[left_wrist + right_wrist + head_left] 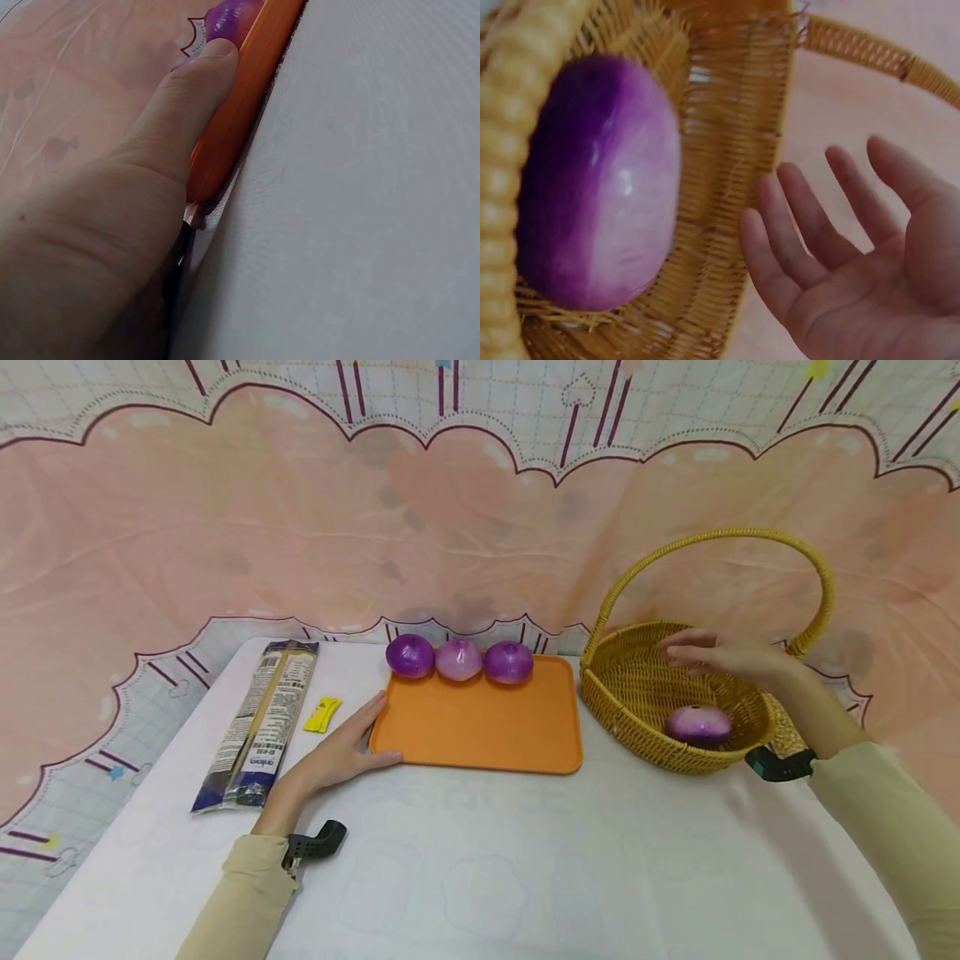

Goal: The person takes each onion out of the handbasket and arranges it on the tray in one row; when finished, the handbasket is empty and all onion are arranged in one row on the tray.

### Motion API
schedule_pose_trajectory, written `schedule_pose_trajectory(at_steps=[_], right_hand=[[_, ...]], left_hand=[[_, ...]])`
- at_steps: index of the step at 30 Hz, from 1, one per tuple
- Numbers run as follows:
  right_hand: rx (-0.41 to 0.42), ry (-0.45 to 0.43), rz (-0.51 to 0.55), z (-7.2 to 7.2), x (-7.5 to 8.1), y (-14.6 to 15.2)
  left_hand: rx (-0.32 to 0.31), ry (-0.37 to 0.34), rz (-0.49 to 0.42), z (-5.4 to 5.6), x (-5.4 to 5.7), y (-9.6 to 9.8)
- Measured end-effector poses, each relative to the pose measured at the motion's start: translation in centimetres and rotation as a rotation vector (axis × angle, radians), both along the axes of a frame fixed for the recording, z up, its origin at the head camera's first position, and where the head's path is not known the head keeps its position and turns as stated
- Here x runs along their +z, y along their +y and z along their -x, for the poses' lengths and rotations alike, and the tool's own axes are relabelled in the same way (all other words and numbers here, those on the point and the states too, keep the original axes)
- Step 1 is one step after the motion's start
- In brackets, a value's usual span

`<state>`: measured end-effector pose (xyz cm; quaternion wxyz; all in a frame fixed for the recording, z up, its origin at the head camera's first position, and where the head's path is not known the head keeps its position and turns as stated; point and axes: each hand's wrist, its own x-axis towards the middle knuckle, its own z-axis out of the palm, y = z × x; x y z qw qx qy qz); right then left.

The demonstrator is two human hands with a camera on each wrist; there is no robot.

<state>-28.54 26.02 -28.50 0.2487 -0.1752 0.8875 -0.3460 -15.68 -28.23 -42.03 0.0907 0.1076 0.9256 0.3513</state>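
Observation:
Three purple onions, a left one (410,656), a paler middle one (459,659) and a right one (509,662), sit in a row along the back edge of an orange tray (480,727). My left hand (341,756) touches the tray's front left corner, fingers straight along the left side and thumb on the front rim. In the left wrist view that thumb (191,94) lies against the rim. Over the wicker basket (630,710) hovers my right hand (723,656), fingers spread and holding nothing. Another purple onion (604,184) lies inside the basket.
Left of the tray lies a long clear-and-blue food packet (258,727), with a small yellow wrapped packet (322,714) beside it. The basket's tall arched handle (712,535) rises behind my right hand. A patterned cloth (322,527) hangs behind the white table (480,860).

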Motion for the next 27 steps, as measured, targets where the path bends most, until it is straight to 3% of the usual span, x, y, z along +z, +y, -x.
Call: schedule_pose_trajectory(at_steps=[15, 21, 27], right_hand=[[0.178, -0.172, -0.014, 2.4, -1.6, 1.6], [0.219, -0.295, -0.064, 2.8, -1.9, 2.5], [0.249, -0.361, -0.097, 2.8, -2.1, 3.0]], left_hand=[[0.003, 0.013, -0.012, -0.1, -0.1, -0.1], [-0.006, 0.020, -0.009, 0.0, 0.0, 0.0], [-0.006, 0.010, -0.010, 0.0, 0.0, 0.0]])
